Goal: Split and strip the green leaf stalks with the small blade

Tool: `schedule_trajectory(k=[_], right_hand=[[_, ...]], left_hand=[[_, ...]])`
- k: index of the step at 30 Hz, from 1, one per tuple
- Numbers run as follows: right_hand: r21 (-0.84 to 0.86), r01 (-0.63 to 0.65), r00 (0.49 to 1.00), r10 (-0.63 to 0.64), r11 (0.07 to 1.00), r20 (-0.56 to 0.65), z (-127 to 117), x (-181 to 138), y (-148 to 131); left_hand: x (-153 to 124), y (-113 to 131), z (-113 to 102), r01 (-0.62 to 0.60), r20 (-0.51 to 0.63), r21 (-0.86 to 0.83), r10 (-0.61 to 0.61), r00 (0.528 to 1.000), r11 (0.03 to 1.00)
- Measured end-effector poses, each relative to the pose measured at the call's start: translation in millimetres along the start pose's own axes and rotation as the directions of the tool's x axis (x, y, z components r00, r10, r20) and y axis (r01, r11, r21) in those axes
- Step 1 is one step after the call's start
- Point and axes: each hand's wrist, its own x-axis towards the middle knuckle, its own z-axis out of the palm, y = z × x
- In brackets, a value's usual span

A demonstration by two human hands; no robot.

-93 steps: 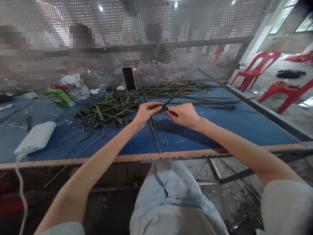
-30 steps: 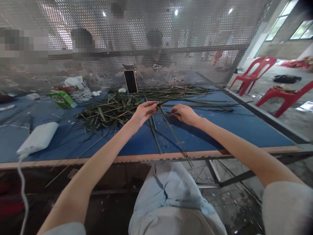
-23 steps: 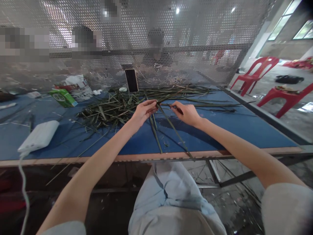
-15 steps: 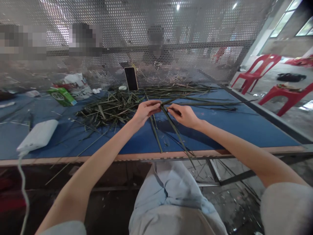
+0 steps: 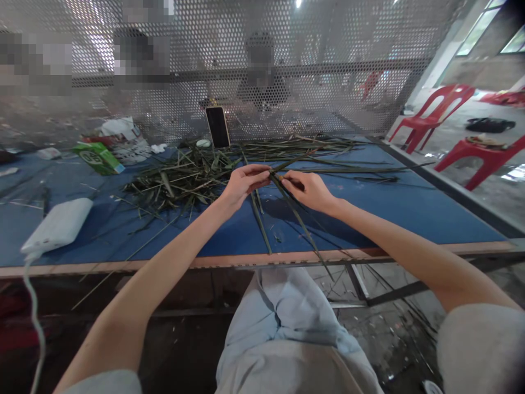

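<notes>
Over the middle of the blue table, my left hand [image 5: 245,185] pinches long green leaf strips [image 5: 298,217] where they cross. My right hand [image 5: 308,189] is closed on the same strips, just right of the crossing, with a small yellowish bit at its fingertips. One end of the strips hangs down past the table's front edge; another points up and to the right. Left of my hands lies a tangled heap of leaf pieces [image 5: 176,183]. A loose strip [image 5: 261,227] rests on the table below my left hand. My fingers partly hide the crossing.
A phone [image 5: 217,127] leans against the perforated metal screen [image 5: 328,87]. Long leaves [image 5: 295,148] lie along the back. A white power bank [image 5: 59,227] with a cable and a green box [image 5: 98,158] are on the left. Red chairs [image 5: 435,117] stand at right; blurred people sit beyond the screen.
The head view has tilted down slightly. Both hands keep hold of the strips at the crossing, and the hanging end has shifted a little. The strip end pointing up right now stands out more.
</notes>
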Motion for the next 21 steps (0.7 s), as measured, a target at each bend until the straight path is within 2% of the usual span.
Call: schedule_trajectory(k=[7, 12, 16, 19, 21], right_hand=[[-0.278, 0.072, 0.997, -0.080, 0.958, -0.019, -5, -4, -2], [-0.452, 0.127, 0.984, -0.168, 0.883, -0.051, -9, -10, -7], [-0.462, 0.180, 0.970, -0.235, 0.868, -0.064, -13, -15, -12], [-0.403, 0.224, 0.969, -0.249, 0.887, -0.010, -17, -20, -14], [-0.364, 0.248, 0.967, -0.250, 0.898, 0.043, -19, -23, -14]], left_hand=[[-7, 0, 3, -0.061, 0.060, 0.062, 0.057, 0.997, 0.996], [-21, 9, 12, -0.056, 0.026, 0.080, 0.054, 0.998, 0.995], [-36, 14, 18, -0.017, -0.030, 0.064, 0.019, 0.999, 0.998], [-43, 14, 19, 0.049, -0.044, 0.083, -0.046, 0.998, 0.995], [-46, 12, 17, 0.073, -0.010, 0.118, -0.073, 0.997, 0.990]])
